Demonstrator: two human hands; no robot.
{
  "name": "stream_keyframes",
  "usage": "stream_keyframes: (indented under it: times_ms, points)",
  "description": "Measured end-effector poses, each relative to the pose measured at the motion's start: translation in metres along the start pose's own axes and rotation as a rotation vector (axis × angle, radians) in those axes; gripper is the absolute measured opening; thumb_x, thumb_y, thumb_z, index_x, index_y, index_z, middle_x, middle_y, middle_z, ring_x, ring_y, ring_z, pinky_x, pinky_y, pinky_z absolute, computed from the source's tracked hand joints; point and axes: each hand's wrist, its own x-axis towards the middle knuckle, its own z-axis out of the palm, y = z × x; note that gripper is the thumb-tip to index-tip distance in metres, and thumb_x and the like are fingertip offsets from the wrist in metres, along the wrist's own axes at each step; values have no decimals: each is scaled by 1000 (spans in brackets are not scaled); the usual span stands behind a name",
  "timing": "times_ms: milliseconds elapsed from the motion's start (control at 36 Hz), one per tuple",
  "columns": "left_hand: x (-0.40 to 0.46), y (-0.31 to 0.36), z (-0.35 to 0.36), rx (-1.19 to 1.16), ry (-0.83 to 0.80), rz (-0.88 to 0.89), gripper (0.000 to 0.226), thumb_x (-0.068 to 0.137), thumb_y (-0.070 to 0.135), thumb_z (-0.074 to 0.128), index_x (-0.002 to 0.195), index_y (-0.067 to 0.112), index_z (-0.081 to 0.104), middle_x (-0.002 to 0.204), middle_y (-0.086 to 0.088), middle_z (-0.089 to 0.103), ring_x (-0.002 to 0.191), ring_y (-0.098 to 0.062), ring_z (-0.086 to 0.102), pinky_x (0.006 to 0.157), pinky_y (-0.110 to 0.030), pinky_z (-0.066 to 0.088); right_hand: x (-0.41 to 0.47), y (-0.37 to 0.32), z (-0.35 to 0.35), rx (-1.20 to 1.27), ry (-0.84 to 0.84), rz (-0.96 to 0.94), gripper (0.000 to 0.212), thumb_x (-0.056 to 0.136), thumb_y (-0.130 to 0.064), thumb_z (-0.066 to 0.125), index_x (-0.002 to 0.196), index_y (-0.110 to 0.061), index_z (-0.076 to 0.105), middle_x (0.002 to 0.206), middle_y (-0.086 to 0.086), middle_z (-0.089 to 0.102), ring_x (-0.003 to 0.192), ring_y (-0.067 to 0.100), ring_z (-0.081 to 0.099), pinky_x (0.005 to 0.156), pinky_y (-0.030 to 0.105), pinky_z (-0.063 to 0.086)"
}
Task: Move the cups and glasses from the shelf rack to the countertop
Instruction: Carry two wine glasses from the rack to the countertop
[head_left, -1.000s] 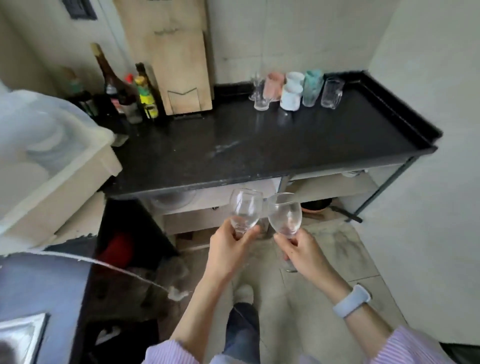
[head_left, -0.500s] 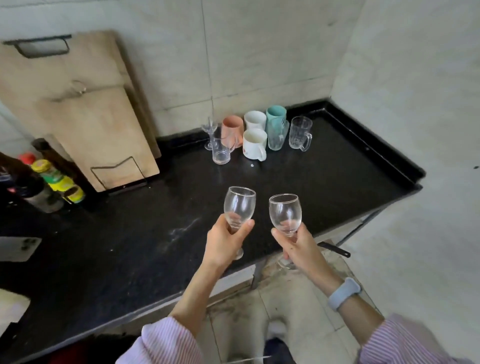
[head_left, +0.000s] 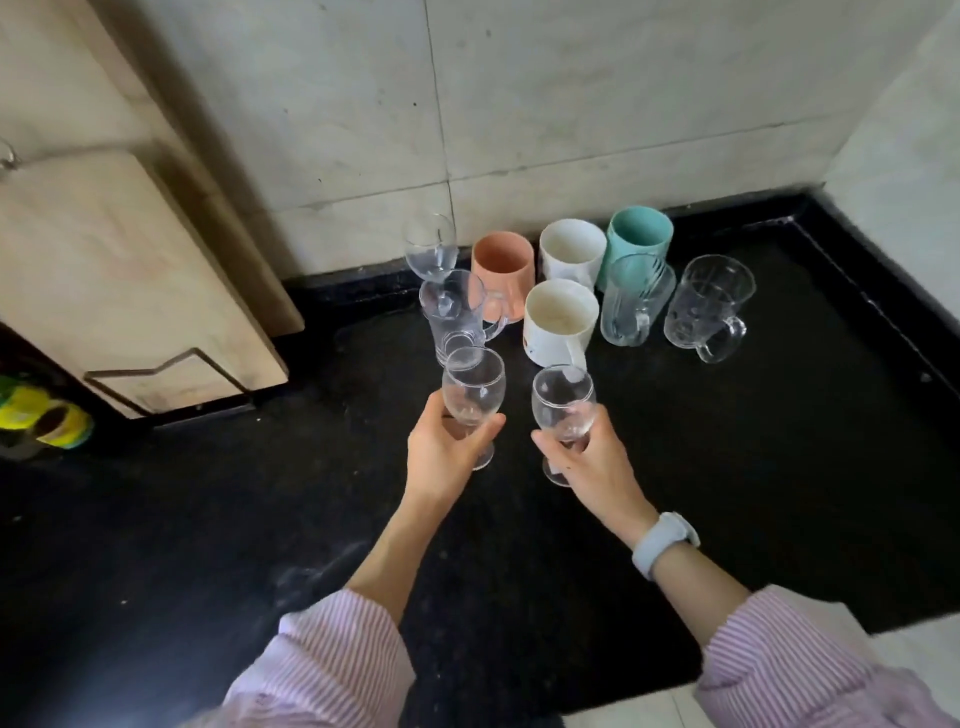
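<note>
Left hand (head_left: 448, 451): gripping the left wine glass (head_left: 472, 397) around the lower bowl and stem, fingers curled, glass standing upright.
Right hand (head_left: 584, 460): gripping the right wine glass (head_left: 563, 408) the same way, upright; a pale wristband (head_left: 665, 543) is showing on that wrist.
Position of both: hovering over the black counter (head_left: 779, 467), near the centre of the view, just short of the cluster already standing at 12 o'clock.
Cluster at 12 o'clock: a wine glass (head_left: 430, 248) at the back left, a clear glass mug (head_left: 457, 314) in front of it, a pink cup (head_left: 503, 273), a rear white cup (head_left: 571, 251), a teal cup (head_left: 640, 236), a front white mug (head_left: 558, 319), a ribbed glass mug (head_left: 635, 299) and a handled glass mug (head_left: 706, 306).
Step in hand, as judged: lowering both stemmed glasses onto bare counter in front of the cluster.
How to do it well: be keeping both bowls apart from each other, since they are riding close; be landing each foot flat before loosening the fingers; be leaving a gap to the clear glass mug and the front white mug.
At 9 o'clock: wooden cutting boards (head_left: 130, 291) leaning on the wall; yellow-green bottle tops (head_left: 39, 421) cut off by the frame edge.
Hard to make out: whether either foot is touching the counter; the stems, mostly covered by fingers.
Not in view: the shelf rack, so what is remaining on it cannot be told.
</note>
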Motion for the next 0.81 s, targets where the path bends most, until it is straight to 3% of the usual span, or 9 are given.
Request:
stream_keyframes:
  times_ms: [222, 389, 528, 639, 806]
  points:
    - [55, -16, 7, 36, 69, 50, 36, 69, 27, 78, 87, 47, 53, 85, 16, 66, 80, 7, 63, 65, -5, 47, 64, 5, 28, 6, -45, -17, 42, 74, -37, 72, 105, -30, 45, 94, -11, 59, 81, 2, 59, 62, -2, 40]
    - [74, -24, 8, -21, 134, 68, 43, 70, 15, 78, 97, 38, 53, 90, 18, 62, 81, 14, 59, 64, 1, 42, 83, 6, 43, 41, -79, -30, 44, 76, -29, 72, 109, -29, 43, 96, -17, 56, 78, -19, 55, 61, -2, 41]
    - [82, -38, 9, -20, 84, 21, 48, 71, 20, 78, 110, 32, 53, 98, 17, 63, 90, 2, 63, 76, -7, 49, 94, 7, 49, 53, -45, -79, 57, 77, -20, 72, 125, -14, 43, 101, -24, 48, 85, -29, 48, 65, -7, 36]
    - [81, -42, 13, -29, 87, -1, 46, 70, 21, 78, 105, 37, 52, 96, 17, 65, 91, -1, 64, 78, -8, 50, 99, 7, 49, 38, -47, -78, 59, 77, -20, 72, 128, -13, 41, 103, -20, 48, 84, -31, 46, 63, -8, 36]
    - [80, -42, 16, -44, 110, 1, 45, 71, 18, 78, 95, 46, 52, 94, 19, 64, 87, 7, 63, 70, -3, 47, 99, 4, 48, 4, -61, -73, 61, 78, -21, 71, 129, -14, 38, 107, -21, 49, 86, -28, 48, 66, -8, 35]
